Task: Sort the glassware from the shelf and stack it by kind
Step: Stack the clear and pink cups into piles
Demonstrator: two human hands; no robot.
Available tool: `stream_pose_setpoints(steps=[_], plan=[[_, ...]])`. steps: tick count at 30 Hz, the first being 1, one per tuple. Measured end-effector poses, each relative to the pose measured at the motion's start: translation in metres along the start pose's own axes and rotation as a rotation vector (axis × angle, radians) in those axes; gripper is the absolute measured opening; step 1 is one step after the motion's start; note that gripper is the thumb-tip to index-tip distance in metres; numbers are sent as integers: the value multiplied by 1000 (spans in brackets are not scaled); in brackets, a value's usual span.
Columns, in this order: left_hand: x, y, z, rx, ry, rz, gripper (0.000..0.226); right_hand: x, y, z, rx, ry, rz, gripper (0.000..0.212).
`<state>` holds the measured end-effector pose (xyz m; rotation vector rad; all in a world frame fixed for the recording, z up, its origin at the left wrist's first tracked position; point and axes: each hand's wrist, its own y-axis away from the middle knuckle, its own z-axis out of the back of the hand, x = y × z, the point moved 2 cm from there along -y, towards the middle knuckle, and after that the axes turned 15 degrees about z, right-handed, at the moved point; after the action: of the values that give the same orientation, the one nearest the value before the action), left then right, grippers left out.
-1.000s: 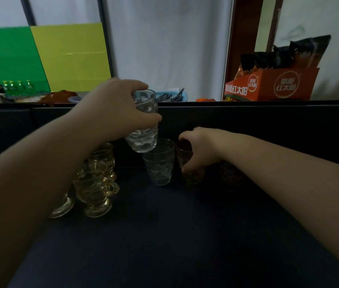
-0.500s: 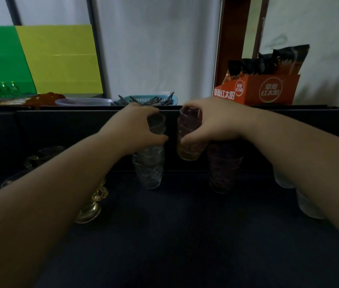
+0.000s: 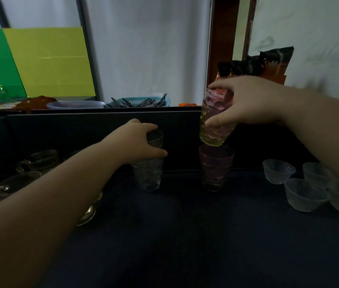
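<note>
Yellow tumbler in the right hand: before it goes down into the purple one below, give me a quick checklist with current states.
1. Grip: right hand wraps the yellow tumbler by rim and side: ok.
2. Alignment: its base hangs just above the mouth of the purple tumbler, roughly centred: ok.
3. Tilt: the yellow tumbler leans slightly: not ok, straighten before lowering.
4. Receiving mouth empty: dim light, inside not readable: cannot tell.
5. Same kind: both look like patterned tumblers of similar shape, different tint: ok.
6. Left side steady: left hand holds the top of the clear tumbler stack, which stands on the shelf: ok.
</note>
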<state>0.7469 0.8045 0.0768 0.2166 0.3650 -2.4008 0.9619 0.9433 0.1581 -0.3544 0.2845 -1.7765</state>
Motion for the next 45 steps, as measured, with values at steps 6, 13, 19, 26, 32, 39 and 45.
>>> stream_pose_setpoints(steps=[6,13,19,26,32,39,45], plan=[[-1,-1,-1,17,-23,-2,97,-16,7,-25,56,-28,-52,97],[1,-3,-5,31,-27,-3,101,-23,7,-54,128,-76,-72,104],[4,-6,-3,52,-85,-27,102,-27,6,-73,187,-81,-115,111],[12,-9,7,75,-124,-44,101,-9,-8,-91,142,-50,-150,112],[28,-17,5,74,-153,20,104,20,-33,-108,105,-54,-91,110],[40,-21,2,91,-78,31,107,39,-52,-120,119,-51,-92,110],[38,-25,3,95,-72,30,106,40,-59,-122,130,-60,-135,108]])
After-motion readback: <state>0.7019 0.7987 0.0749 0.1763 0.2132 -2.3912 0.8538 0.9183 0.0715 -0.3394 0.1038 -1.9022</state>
